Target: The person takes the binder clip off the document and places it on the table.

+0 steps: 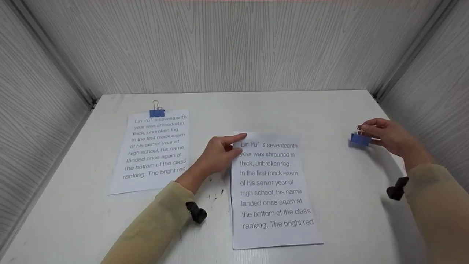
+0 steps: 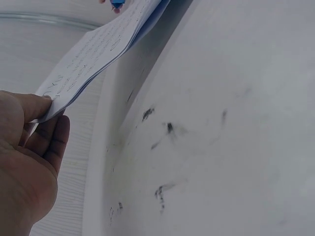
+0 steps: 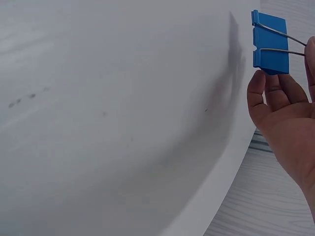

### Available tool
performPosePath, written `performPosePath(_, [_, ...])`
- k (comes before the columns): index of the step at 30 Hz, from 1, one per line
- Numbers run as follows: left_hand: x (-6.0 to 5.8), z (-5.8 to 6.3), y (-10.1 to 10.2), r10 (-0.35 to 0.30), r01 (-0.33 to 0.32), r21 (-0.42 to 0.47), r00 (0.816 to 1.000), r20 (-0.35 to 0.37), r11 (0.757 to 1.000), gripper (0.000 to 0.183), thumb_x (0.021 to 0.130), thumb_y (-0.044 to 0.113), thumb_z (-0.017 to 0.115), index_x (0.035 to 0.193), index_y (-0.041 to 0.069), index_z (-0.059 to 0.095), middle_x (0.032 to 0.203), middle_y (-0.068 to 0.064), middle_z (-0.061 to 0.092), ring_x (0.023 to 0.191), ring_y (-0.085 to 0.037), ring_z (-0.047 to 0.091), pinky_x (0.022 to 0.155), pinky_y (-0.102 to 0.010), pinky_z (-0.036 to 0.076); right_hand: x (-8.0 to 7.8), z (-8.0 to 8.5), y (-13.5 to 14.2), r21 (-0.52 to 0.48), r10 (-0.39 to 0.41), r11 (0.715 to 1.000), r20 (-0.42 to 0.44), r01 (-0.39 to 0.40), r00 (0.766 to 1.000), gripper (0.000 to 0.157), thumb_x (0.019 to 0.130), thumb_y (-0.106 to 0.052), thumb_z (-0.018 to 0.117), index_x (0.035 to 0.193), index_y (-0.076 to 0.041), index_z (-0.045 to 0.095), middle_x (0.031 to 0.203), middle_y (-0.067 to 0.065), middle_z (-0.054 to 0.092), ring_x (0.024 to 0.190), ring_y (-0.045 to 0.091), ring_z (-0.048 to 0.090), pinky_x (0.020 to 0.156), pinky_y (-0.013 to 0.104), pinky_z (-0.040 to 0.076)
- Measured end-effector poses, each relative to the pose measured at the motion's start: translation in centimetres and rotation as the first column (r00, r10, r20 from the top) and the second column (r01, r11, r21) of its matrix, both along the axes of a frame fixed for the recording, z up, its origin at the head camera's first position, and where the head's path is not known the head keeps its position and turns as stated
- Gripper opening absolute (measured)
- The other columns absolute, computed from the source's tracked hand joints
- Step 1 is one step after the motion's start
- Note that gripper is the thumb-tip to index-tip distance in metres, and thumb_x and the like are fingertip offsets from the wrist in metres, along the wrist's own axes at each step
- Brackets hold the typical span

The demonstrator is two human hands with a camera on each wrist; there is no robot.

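My left hand pinches the upper left edge of a stack of printed sheets, thumb on top and fingers beneath. In the left wrist view, that edge of the sheets is raised off the table and bent. Over to the right, my right hand holds a blue binder clip by its wire handles. The right wrist view shows the clip with the thumb at its handles and the other fingers curled below its body. Whether the clip's mouth is spread cannot be told.
Another printed stack lies at the left, with a blue binder clip on its top edge. Dark marks spot the white table. Wood-grain panels stand behind the table and at both sides.
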State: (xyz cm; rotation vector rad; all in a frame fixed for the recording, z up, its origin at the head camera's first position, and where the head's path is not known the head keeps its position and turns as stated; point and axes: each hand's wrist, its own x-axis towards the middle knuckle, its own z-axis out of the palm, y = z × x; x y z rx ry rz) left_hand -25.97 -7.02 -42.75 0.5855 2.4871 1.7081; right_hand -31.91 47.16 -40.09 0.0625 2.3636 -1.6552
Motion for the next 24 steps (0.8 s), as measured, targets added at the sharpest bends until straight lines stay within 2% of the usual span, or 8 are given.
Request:
performPosePath(9, [0.0, -0.3, -0.2, 0.005, -0.005, 0.000, 1.000, 0.009, 1.000, 0.045, 0.092, 0.013, 0.067, 0.132, 0.032, 0.061, 0.120, 0.011, 0.066, 0.076, -0.016, 0.060, 0.064, -0.026, 0.045, 0.7, -0.8, 2.1, 0.043, -0.019, 0.999, 0.050, 0.016, 0.999, 0.036, 0.094, -0.035, 0.064, 0.119, -0.010, 0.060, 0.115, -0.008, 0.066, 0.103, 0.007, 0.059, 0.087, 0.024, 0.050])
performPosePath(18, [0.0, -0.5, -0.2, 0.003, -0.004, 0.019, 1.000, 0.023, 1.000, 0.046, 0.091, 0.012, 0.068, 0.132, 0.031, 0.061, 0.112, 0.010, 0.069, 0.074, -0.016, 0.061, 0.061, -0.024, 0.046, 1.1, -1.1, 1.8, 0.029, -0.050, 0.998, 0.043, 0.049, 0.998, 0.029, 0.093, -0.033, 0.066, 0.115, -0.013, 0.064, 0.106, -0.008, 0.066, 0.099, 0.009, 0.060, 0.086, 0.024, 0.050])
performPosePath(24, [-0.1, -0.8, -0.2, 0.012, -0.013, 0.017, 1.000, 0.019, 1.000, 0.045, 0.091, 0.013, 0.068, 0.132, 0.031, 0.061, 0.114, 0.010, 0.068, 0.070, -0.015, 0.059, 0.059, -0.023, 0.044, 1.2, -1.3, 1.5, 0.050, -0.071, 0.996, 0.036, 0.069, 0.997, 0.036, 0.092, -0.035, 0.066, 0.119, -0.011, 0.062, 0.106, -0.009, 0.066, 0.096, 0.007, 0.060, 0.083, 0.024, 0.050])
